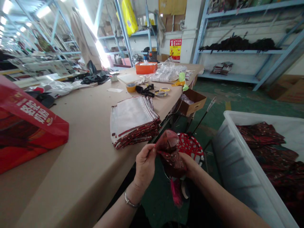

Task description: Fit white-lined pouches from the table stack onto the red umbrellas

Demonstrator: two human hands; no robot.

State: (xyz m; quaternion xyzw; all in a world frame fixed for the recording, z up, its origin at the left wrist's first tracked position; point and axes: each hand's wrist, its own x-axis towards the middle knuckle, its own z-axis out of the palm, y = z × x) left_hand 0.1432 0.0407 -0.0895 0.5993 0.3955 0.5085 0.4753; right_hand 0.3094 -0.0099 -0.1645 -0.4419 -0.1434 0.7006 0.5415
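Red patterned cloth: A folded, dark red printed piece [174, 160] is held up in the air, just off the right edge of the table and above the floor.
Left hand: The worker's left hand [145, 163], a metal bracelet [131, 200] at its wrist, pinches the cloth's left edge between thumb and fingers.
Right hand: The right hand [188, 164] meets the cloth from the right; its fingers are hidden by the fabric, so how tightly they close cannot be told.
Stool: A red-webbed seat [190, 147] stands just beyond the cloth, partly covered by it, taking up floor between table and bin.
Stack: Pale-faced panels with red patterned edges [135, 118] lie piled near the table's right edge, just beyond the left hand.
White bin: A large tub [234, 145] stands at right, its raised wall beside the right forearm, more red patterned pieces [273, 155] inside.
Far tabletop: A yellow tape roll [131, 87], yellow-handled snips [162, 93], an orange box [146, 68] and clear plastic bags [166, 73] sit past the stack.
Table edge: The brown-covered table [87, 126] runs from near left to far right; its bare surface stretches between a red bag [45, 123] and the stack.
Floor: Green flooring [217, 91] opens out at far right, toward blue shelves [239, 76].
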